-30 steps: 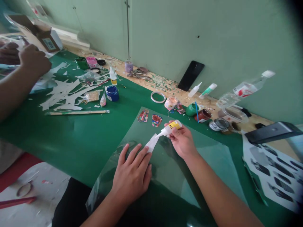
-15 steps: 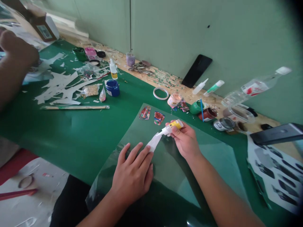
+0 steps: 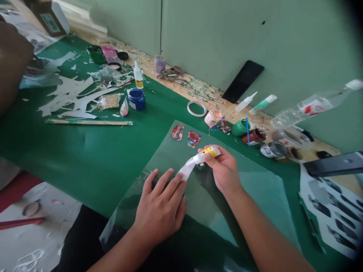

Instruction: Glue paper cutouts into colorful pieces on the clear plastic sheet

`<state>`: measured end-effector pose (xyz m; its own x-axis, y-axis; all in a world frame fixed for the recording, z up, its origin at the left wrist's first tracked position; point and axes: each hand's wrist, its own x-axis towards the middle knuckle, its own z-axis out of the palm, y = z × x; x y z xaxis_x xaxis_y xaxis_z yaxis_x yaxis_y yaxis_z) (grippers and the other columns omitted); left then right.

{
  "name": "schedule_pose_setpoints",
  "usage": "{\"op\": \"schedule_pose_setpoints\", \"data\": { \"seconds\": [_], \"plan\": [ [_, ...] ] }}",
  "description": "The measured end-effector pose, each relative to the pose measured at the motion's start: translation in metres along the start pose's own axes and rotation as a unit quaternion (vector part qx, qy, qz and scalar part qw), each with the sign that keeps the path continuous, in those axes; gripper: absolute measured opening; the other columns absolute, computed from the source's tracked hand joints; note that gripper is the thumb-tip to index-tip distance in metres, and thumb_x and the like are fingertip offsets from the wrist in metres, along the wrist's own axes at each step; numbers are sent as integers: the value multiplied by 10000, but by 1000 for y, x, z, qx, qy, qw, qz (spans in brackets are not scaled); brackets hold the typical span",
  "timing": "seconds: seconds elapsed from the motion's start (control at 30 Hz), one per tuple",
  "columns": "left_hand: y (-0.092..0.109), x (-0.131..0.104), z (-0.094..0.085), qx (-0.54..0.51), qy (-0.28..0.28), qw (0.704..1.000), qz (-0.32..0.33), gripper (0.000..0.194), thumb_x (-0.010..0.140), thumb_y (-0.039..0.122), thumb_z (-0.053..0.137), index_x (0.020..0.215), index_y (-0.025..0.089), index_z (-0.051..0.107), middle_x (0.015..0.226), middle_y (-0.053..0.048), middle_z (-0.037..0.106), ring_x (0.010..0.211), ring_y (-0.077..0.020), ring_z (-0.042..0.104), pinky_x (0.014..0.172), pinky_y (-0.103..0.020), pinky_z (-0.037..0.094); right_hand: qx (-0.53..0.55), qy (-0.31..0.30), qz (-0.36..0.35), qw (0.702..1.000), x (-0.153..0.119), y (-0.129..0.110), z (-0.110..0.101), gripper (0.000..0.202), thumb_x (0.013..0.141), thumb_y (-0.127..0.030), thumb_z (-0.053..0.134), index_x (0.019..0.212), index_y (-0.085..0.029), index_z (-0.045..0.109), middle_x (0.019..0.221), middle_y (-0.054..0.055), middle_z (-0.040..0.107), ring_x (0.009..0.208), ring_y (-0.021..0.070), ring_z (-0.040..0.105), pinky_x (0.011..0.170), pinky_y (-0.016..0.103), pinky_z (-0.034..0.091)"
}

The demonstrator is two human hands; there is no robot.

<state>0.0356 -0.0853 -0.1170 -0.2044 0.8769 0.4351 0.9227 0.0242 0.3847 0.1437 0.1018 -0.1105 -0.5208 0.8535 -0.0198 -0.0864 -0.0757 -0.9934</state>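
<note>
My right hand (image 3: pixel 225 168) is closed round a small glue bottle (image 3: pixel 210 152) with a yellow label. The bottle is tilted, its nozzle pointing down and left over a white paper piece (image 3: pixel 186 170). My left hand (image 3: pixel 161 207) lies flat with fingers spread, its fingertips touching the lower end of that paper. Under both hands is a clear plastic sheet (image 3: pixel 241 211). Beyond them, two colourful patterned pieces (image 3: pixel 194 139) rest near the sheet's far corner. Whether glue is flowing cannot be seen.
Paint jars (image 3: pixel 253 136), a ring of tape (image 3: pixel 196 108) and a plastic bottle (image 3: pixel 314 107) line the wall side. White paper scraps (image 3: pixel 70 96) and a blue paint jar (image 3: pixel 136 99) lie to the left. Another person's hand (image 3: pixel 14 56) is at far left. A patterned white sheet (image 3: pixel 326 211) lies right.
The glue nozzle has shifted slightly along the white paper piece, and the bottle is tipped a little flatter. My left hand keeps its place on the paper. The other person's arm has moved left.
</note>
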Motion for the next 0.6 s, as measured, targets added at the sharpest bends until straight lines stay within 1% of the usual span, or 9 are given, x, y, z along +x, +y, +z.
{"op": "schedule_pose_setpoints", "data": {
  "seconds": [0.13, 0.6],
  "plan": [
    [-1, 0, 1, -3, 2, 1000, 0, 324, 903, 266, 563, 1202, 205, 672, 1318, -20, 663, 1274, -288, 547, 1171, -520, 242, -12, 10, -8, 1000, 0, 0, 1, 274, 736, -373, 827, 924, -230, 689, 923, 41, 719, 835, 211, 658, 770, 358, 521],
    [-1, 1, 0, 4, 0, 1000, 6, 319, 905, 257, 552, 1194, 202, 675, 1301, -21, 673, 1274, -290, 549, 1164, -525, 255, -12, 17, -12, 1000, 1, 0, 2, 249, 739, -366, 824, 898, -228, 689, 920, 45, 719, 825, 208, 660, 745, 356, 531]
  ]
}}
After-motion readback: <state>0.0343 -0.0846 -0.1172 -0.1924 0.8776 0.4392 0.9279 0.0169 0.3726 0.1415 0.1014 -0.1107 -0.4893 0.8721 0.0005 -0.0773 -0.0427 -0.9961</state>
